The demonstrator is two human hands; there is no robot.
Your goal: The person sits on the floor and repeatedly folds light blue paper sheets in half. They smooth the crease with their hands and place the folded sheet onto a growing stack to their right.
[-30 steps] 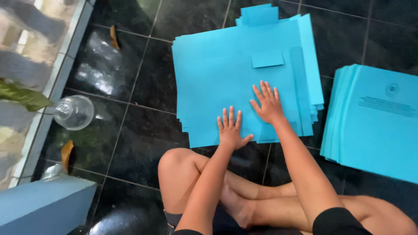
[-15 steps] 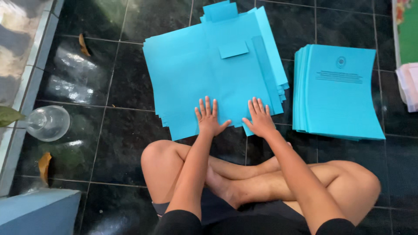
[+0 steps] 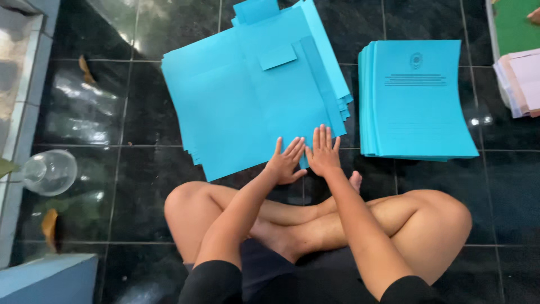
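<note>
my left hand (image 3: 286,162) and right hand (image 3: 323,152) lie flat, grip open, holding nothing, side by side on the near edge of the fanned blue paper sheets (image 3: 247,95) on the black tiled floor (image 3: 112,163), beside a printed blue stack (image 3: 416,101).

1. the fanned blue sheets (image 3: 247,107) run off the far edge.
2. the pink and white paper pile (image 3: 520,81) and green tray (image 3: 514,25) are cut by the right edge.
3. print on the neat blue stack (image 3: 419,101) is too small to tell.
4. the glass jar (image 3: 49,171) is blurred.
</note>
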